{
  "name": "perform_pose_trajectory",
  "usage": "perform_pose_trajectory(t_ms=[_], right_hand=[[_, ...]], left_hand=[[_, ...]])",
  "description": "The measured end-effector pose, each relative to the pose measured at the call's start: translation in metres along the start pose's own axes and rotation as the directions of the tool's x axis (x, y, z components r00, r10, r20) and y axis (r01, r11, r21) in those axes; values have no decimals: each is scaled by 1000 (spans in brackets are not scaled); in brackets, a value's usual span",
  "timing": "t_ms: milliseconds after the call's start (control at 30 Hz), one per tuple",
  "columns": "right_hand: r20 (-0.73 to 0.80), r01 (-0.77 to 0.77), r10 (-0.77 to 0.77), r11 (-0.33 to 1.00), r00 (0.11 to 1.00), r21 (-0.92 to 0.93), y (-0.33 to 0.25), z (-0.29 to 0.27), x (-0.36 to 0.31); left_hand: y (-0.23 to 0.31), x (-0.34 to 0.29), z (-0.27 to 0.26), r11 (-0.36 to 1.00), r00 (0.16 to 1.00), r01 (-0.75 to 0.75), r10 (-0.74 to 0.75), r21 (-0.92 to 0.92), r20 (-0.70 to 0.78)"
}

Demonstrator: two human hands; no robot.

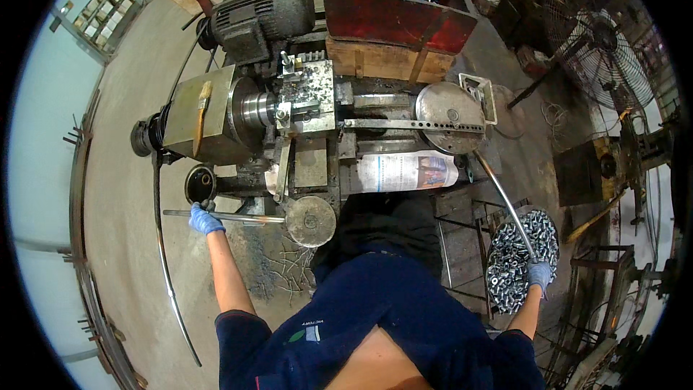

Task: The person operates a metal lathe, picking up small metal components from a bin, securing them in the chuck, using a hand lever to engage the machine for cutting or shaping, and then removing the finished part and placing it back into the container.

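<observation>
My left hand (206, 220), in a blue glove, is closed around a straight steel lever (249, 217) that runs into a round metal disc (311, 222). Its fingertips look dark, beside a black round cup (200, 183). Far to the right, my gloved right hand (539, 274) is closed at the lower end of a long steel lever (504, 197). That lever slopes down from a large round plate (450, 117). Under this hand lies a tray of small shiny metal parts (511, 281). The machine's spindle (254, 109) faces a metal tool block (307, 94).
A brush (201, 117) lies on the headstock cover (183, 126). Behind stand a motor (266, 16) and a red bin (398, 18) on a wooden box (390, 61). Newspaper (406, 171) covers the machine's front. A fan (600, 37) stands at right; metal shavings (280, 267) lie on the floor.
</observation>
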State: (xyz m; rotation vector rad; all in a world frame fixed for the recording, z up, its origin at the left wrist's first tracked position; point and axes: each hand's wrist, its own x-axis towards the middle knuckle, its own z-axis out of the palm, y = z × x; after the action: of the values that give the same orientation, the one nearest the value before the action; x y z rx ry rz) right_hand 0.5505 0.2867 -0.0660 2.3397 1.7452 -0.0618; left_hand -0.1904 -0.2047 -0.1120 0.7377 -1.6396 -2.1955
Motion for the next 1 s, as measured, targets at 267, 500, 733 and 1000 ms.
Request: perform_pose_trajectory(t_ms=[267, 500, 733, 1000], right_hand=[[-24, 28, -29, 999, 999, -32, 15, 23, 12], [-65, -11, 10, 1000, 998, -10, 21, 38, 23], [-2, 174, -174, 984, 985, 39, -74, -16, -25], [114, 400, -388, 910, 914, -111, -194, -47, 9]], left_hand=[[7, -12, 3, 999, 999, -36, 36, 33, -2], [2, -6, 2, 1000, 1000, -24, 24, 10, -3], [-5, 7, -4, 999, 999, -27, 28, -26, 36], [-8, 13, -11, 997, 997, -74, 74, 4, 15]])
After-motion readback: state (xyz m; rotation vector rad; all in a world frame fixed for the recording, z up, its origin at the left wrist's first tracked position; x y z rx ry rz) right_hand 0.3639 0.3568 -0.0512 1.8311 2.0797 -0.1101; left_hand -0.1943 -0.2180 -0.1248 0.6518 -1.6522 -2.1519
